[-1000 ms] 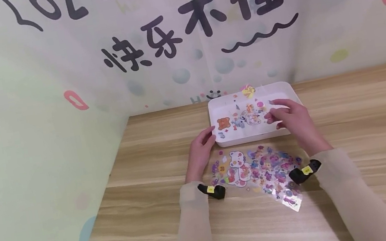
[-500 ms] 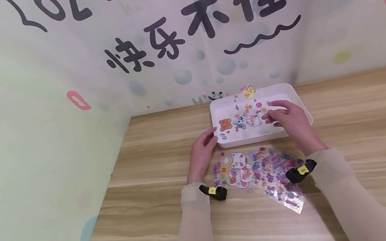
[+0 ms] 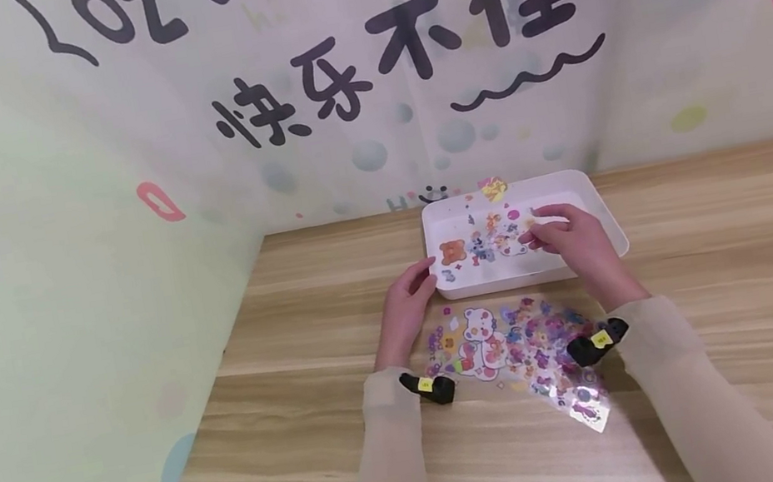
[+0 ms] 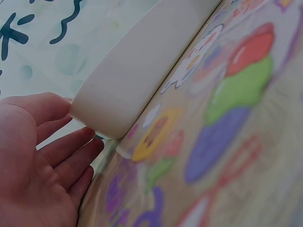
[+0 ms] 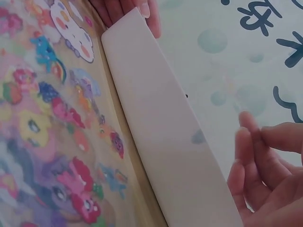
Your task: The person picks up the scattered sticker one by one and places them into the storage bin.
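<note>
My left hand [image 3: 406, 305] holds the left end of a white tray [image 3: 514, 282], thumb at the rim and fingers against the end wall. In the left wrist view these fingers [image 4: 75, 156] are only gently bent at the tray's corner. Above the tray, my right hand [image 3: 571, 237] pinches a clear sticker sheet with a gold corner [image 3: 495, 188] between thumb and fingers. The right wrist view shows thumb and fingertips together there, with the film barely visible. Inside the tray lie a brown bear sticker [image 3: 452, 252] and a white bear sticker [image 3: 512, 247].
In front of the tray, colourful clear sticker sheets [image 3: 482, 344] overlap on the wooden table [image 3: 294, 424]. A shiny corner [image 3: 590, 413] of one sheet points toward the near edge. The tray's back stands close to a printed wall cloth [image 3: 343, 155].
Relative to the tray, my right hand has moved slightly left, and the clear sheet with the gold corner has shifted left with it. My left hand has stayed at the tray's end.
</note>
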The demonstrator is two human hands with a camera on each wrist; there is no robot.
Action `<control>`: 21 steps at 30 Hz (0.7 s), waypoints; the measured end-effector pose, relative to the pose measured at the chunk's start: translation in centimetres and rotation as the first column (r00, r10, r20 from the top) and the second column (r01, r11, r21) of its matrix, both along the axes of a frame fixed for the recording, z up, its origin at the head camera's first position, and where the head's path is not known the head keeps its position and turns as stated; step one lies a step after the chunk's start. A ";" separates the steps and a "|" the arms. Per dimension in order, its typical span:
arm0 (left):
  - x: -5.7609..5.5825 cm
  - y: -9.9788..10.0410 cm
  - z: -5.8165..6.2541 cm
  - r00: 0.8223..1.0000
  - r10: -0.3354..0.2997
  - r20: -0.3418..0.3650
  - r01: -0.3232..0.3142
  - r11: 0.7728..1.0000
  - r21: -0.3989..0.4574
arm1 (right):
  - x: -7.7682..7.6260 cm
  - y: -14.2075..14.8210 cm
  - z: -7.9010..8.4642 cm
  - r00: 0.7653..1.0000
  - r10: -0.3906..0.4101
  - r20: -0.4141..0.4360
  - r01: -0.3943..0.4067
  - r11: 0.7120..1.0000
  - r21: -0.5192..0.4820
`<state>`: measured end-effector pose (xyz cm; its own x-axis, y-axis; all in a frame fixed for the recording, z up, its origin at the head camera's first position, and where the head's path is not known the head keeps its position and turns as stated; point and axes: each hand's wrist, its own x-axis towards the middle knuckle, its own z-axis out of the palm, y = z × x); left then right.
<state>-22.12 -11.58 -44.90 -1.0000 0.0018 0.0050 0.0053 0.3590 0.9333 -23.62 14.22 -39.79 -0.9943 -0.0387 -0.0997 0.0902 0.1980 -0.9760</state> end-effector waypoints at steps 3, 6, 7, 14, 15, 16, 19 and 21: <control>0.1 0.0 0.0 1.000 0.000 -0.003 0.000 1.000 -0.003 | -0.1 0.0 -0.1 1.000 0.018 0.004 -0.018 1.000 0.021; 0.1 -0.1 -0.1 1.000 -0.002 -0.007 0.002 1.000 0.001 | -0.2 -0.1 -0.3 1.000 0.027 -0.001 -0.027 0.999 0.042; 0.1 -0.1 -0.1 1.000 -0.003 -0.006 0.003 1.000 0.002 | -0.2 -0.1 -0.4 1.000 0.030 0.001 -0.030 0.998 0.049; -0.1 -0.1 -0.1 1.000 -0.005 -0.028 0.005 1.000 0.014 | -0.2 -0.3 -0.6 0.999 0.040 0.026 -0.043 0.994 0.097; -0.1 -0.1 -0.2 1.000 -0.005 -0.027 0.005 1.000 0.017 | -0.2 -0.3 -0.6 0.999 0.040 0.026 -0.042 0.994 0.100; -0.1 -0.1 -0.2 1.000 -0.005 -0.024 0.005 1.000 0.017 | -0.3 -0.3 -0.6 0.999 0.045 0.024 -0.047 0.994 0.100; -0.1 0.0 -0.1 1.000 -0.002 -0.018 0.003 1.000 0.014 | -0.4 -0.3 -0.7 0.999 0.051 0.020 -0.053 0.993 0.102; -0.1 0.0 -0.1 1.000 0.001 -0.014 -0.001 1.000 0.010 | -0.5 -0.3 -0.8 0.998 0.063 0.018 -0.065 0.992 0.109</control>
